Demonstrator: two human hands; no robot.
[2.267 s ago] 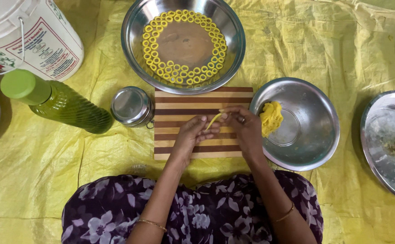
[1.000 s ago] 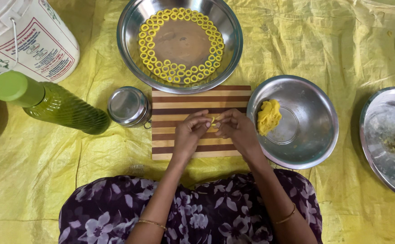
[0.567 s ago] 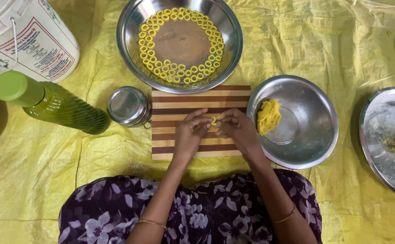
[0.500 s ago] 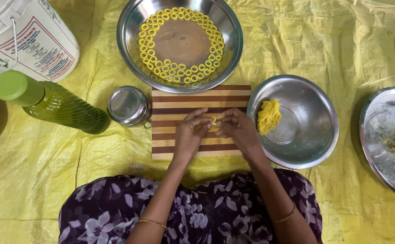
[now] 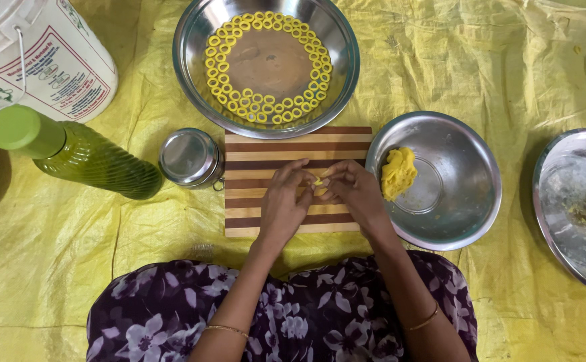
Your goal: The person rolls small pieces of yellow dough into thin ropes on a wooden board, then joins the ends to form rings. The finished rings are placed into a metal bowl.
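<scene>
Far left: white plastic bucket with printed label (image 5: 38,57), then green-capped clear plastic bottle of yellowish oil (image 5: 78,154) lying on its side on the crinkled yellow plastic sheet (image 5: 494,60), cap toward the left. Next, small round steel lidded tin (image 5: 189,157), just beside the striped brown-and-cream wooden board (image 5: 266,144).

Over the board's middle: left hand (image 5: 283,209) and right hand (image 5: 354,194), fingertips meeting, both pinched shut on a tiny yellow dough piece (image 5: 317,181). Piece mostly hidden by fingertips; long axis and facing impossible to tell from here, only a small nub showing between the thumbs.

Above the board: large round steel bowl (image 5: 192,40) ringed with small yellow dough loops (image 5: 220,77) along the inner wall. Right of the hands: medium steel bowl (image 5: 467,194) holding a yellow dough lump (image 5: 398,173). Far right: steel plate (image 5: 561,201) with another dough bit.

Likely risks: too hard a pinch flattening or tearing the soft piece; dough sticking to fingertips; a slip dropping it onto the board.
</scene>
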